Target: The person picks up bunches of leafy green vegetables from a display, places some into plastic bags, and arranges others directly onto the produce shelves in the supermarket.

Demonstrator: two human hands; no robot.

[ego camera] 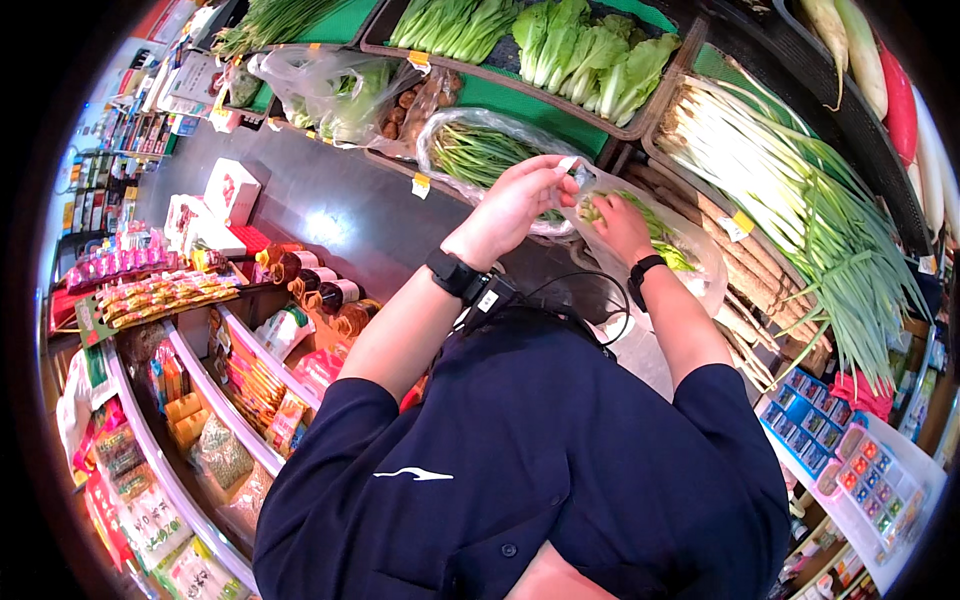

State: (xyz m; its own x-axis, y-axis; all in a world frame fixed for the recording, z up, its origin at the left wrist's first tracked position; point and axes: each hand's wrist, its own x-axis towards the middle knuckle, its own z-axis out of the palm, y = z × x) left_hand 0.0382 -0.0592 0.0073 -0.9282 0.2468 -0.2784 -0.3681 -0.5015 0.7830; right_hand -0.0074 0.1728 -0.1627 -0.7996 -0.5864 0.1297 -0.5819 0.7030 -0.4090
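My left hand [523, 196] is raised over the vegetable display, its fingers curled. Thumb and forefinger pinch a small white piece [568, 163], too small to tell if it is a tag or a bag edge. My right hand [621, 223] reaches into a clear plastic bag [701, 251] and rests on green leafy vegetables [664, 232] inside; whether its fingers grip them is not clear. Just left of the bag, long thin green stalks [480, 154] lie in another plastic-lined tray, partly behind my left hand.
White-stemmed scallions [780, 165] fill a crate on the right, above long brown roots [750, 277]. Lettuce [592, 56] sits in a crate ahead. Left are dark-capped bottles [322, 281] and shelves of packaged goods [225, 442]. A cable [600, 274] loops between my wrists.
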